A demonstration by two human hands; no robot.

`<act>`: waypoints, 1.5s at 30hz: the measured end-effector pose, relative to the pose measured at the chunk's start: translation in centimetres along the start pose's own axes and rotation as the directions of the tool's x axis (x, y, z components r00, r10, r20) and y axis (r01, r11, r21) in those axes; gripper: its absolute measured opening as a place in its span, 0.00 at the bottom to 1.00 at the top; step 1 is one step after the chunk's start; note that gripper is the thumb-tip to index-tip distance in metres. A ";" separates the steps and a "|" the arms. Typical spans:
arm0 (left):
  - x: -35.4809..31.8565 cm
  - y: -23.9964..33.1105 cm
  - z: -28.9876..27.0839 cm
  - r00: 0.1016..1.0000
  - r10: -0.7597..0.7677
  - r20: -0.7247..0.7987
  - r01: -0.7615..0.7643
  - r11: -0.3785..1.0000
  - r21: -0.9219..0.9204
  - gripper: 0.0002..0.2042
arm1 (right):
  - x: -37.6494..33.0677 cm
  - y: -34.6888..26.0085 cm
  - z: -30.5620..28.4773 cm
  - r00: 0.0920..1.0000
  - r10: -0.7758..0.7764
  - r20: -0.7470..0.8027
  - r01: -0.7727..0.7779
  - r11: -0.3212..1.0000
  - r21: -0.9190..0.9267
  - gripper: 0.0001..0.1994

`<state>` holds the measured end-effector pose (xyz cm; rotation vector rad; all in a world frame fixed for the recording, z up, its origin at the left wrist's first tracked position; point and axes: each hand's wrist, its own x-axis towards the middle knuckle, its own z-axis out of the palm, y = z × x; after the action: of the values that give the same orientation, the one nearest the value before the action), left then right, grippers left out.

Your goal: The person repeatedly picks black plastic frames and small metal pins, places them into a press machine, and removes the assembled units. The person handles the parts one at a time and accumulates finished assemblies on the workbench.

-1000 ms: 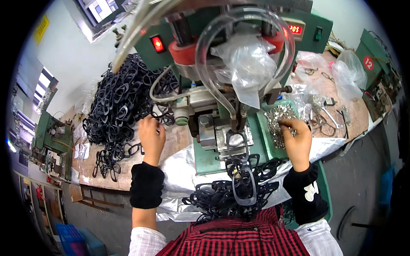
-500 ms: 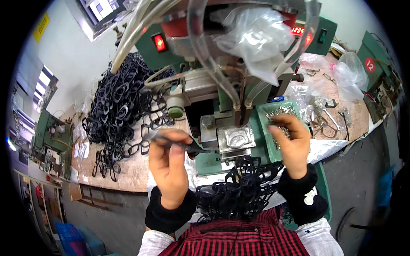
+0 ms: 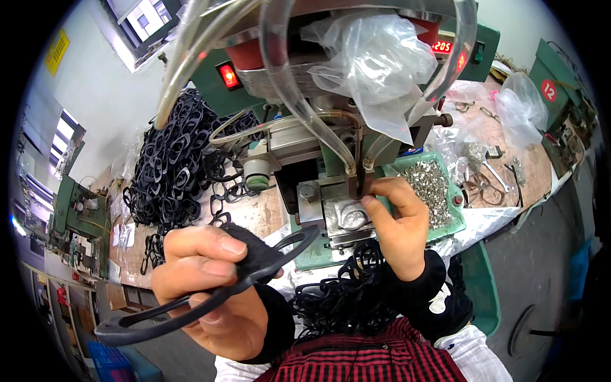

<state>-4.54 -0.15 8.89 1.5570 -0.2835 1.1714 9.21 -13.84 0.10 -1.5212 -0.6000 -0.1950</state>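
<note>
The left hand point(image 3: 237, 321) had its grip closed on a black plastic eyeglass frame point(image 3: 259, 274), near a silver metal block point(image 3: 337, 224) beside the right hand point(image 3: 402, 232), whose grip was unclear.

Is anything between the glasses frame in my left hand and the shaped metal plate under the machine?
Nothing visible fills the gap between the black glasses frame in your left hand and the metal plate. Beside the plate, though, a metal block stands left and your right hand is right.
</note>
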 end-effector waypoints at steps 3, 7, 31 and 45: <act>0.9 -3.0 -0.8 1.000 0.008 -0.030 -0.001 0.973 0.230 0.14 | 0.1 -0.3 0.0 1.000 -0.008 -0.005 0.008 1.000 -0.002 0.05; 0.6 -3.2 -0.6 0.997 0.057 -0.049 -0.052 0.994 0.096 0.11 | 0.3 1.8 -2.0 0.982 0.164 -0.090 -0.150 0.978 0.145 0.05; 0.6 -5.4 -0.9 0.997 0.080 -0.017 -0.075 0.973 0.219 0.07 | -0.5 -5.0 -1.2 0.914 0.380 0.138 -0.403 0.820 0.407 0.28; -4.5 -7.4 1.6 0.768 0.187 0.612 -0.440 0.849 0.293 0.17 | -1.2 9.2 -10.1 0.985 -0.171 -0.026 0.085 0.611 -0.787 0.06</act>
<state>-0.64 -0.61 1.01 2.3129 -0.7614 1.0390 15.07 -23.31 -7.93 -2.3104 -0.5687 -0.7259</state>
